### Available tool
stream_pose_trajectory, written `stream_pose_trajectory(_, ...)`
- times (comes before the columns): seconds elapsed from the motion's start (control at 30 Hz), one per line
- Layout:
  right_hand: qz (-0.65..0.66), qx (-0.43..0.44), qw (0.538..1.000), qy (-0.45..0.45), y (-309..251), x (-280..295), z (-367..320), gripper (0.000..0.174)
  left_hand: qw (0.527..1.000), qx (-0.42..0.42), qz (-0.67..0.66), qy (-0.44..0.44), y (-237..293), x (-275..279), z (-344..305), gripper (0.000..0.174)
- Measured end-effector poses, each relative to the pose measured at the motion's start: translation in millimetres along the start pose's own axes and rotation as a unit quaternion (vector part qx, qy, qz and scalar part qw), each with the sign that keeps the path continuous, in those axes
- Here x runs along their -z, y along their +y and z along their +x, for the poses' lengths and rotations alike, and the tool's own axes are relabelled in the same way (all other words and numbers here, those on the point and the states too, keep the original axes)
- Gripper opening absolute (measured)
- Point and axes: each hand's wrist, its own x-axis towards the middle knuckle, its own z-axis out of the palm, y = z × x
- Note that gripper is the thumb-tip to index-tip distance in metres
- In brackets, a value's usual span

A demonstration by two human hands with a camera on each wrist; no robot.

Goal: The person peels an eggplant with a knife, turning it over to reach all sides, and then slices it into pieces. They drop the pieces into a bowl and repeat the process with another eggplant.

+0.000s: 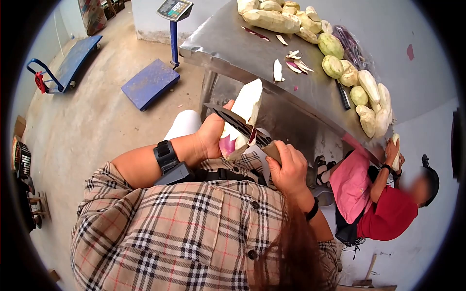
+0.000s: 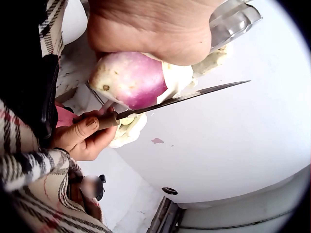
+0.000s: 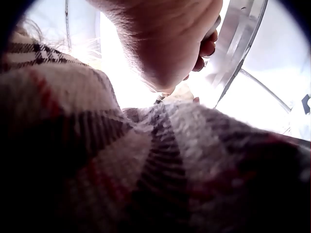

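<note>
My left hand (image 1: 211,136) grips a long, thick vegetable (image 1: 248,99) with mostly bare white flesh. Purple skin stays on its near end, seen closer in the left wrist view (image 2: 138,80). In my right hand (image 1: 290,169) is the handle of a large dark-bladed knife (image 1: 233,119). Its blade lies across the vegetable, and a strip of peel (image 1: 253,136) hangs beside it. The right wrist view is mostly plaid sleeve (image 3: 146,155), with the right hand (image 3: 165,39) above it.
A metal table (image 1: 223,39) stands ahead, bearing peeled vegetables (image 1: 272,21), scattered peelings (image 1: 297,64) and a black-handled tool (image 1: 343,94). To the right sits a person in red (image 1: 388,213) holding a pale vegetable. A blue platform scale (image 1: 150,85) and a trolley (image 1: 77,58) stand left.
</note>
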Motion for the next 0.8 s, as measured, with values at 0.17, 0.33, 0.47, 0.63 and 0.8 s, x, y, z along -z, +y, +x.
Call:
stream_pose_trajectory(0.17,-0.018,0.002,1.000,0.019,7,-1,-2,0.036,1.000,0.010,-0.018,-0.017,1,-6,-6,0.052)
stream_pose_trajectory(0.33,-0.038,-0.077,0.995,0.056,23,2,-2,0.033,0.999,0.039,-0.021,-0.030,1,-2,-5,0.055)
stream_pose_trajectory(0.47,-0.009,-0.128,0.988,0.085,43,17,-8,0.028,0.998,0.045,-0.034,-0.039,1,0,-4,0.055)
stream_pose_trajectory(0.63,0.097,-0.191,0.964,0.157,47,37,-6,0.027,0.996,0.044,-0.053,-0.051,1,5,-1,0.056)
stream_pose_trajectory(0.8,0.230,-0.213,0.929,0.198,39,43,-12,0.025,0.996,0.033,-0.058,-0.065,0,4,-2,0.057)
